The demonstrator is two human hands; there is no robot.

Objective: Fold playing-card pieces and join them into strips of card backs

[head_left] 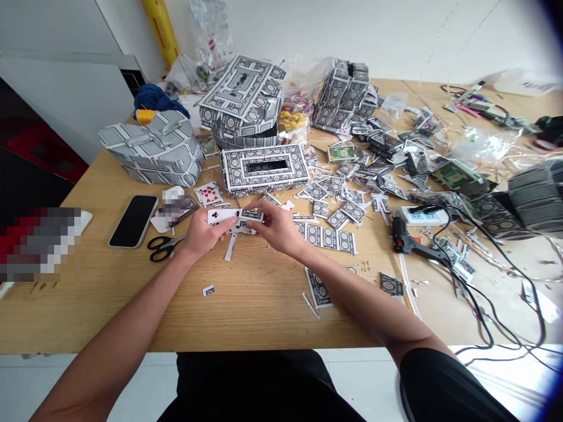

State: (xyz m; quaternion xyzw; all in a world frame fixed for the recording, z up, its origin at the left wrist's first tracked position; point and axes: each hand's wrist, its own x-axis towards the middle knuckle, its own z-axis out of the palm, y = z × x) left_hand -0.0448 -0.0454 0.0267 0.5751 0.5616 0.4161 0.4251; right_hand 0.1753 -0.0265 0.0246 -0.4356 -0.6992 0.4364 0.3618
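Note:
Pinched in my left hand (203,233) is a white playing card (219,217) with club marks, its face up. My right hand (279,227) grips a small patterned card piece (251,215) by its edge. The two pieces meet or overlap between my fingertips; the exact join is hidden. Just below lies a narrow card strip (230,246). Black-handled scissors (162,248) rest left of my left hand, near a phone (134,221). Behind my hands stands a box covered in card backs (266,183), with a slot in its top.
More card-covered boxes (240,88) stand at the back, with a grey woven-looking one (153,149) at the left. Loose cut cards (352,211) cover the table's right side. A glue gun (411,243), a power strip (422,215) and black cables (479,281) lie at the right.

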